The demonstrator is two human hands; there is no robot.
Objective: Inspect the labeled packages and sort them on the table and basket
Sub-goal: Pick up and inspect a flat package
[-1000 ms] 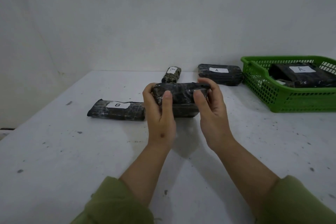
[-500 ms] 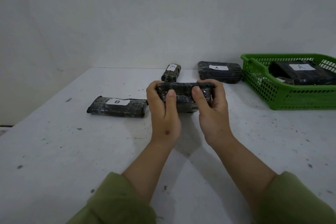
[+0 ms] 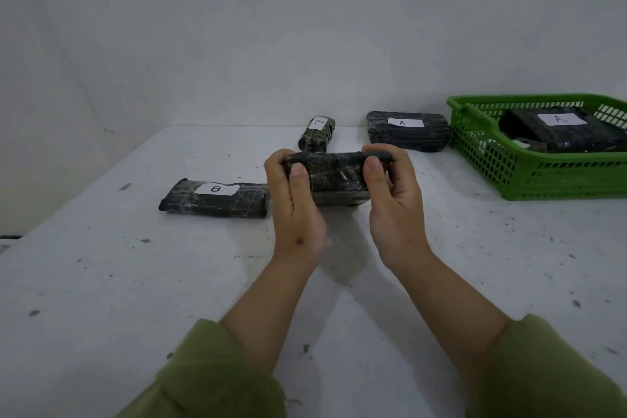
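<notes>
Head-worn camera (the only view) looks forward and down, close over the table (image 3: 101,282).

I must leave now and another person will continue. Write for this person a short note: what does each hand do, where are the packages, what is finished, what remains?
Left hand and right hand both grip one dark package, one at each end, held above the table. No label shows on it from here.
Package B lies on the table, left of the hands. Small package and package A lie at the far edge. Another package marked A is in the green basket.
Done: one A is in the basket.
Left: find the held package's label and place it; sort the rest.
</notes>
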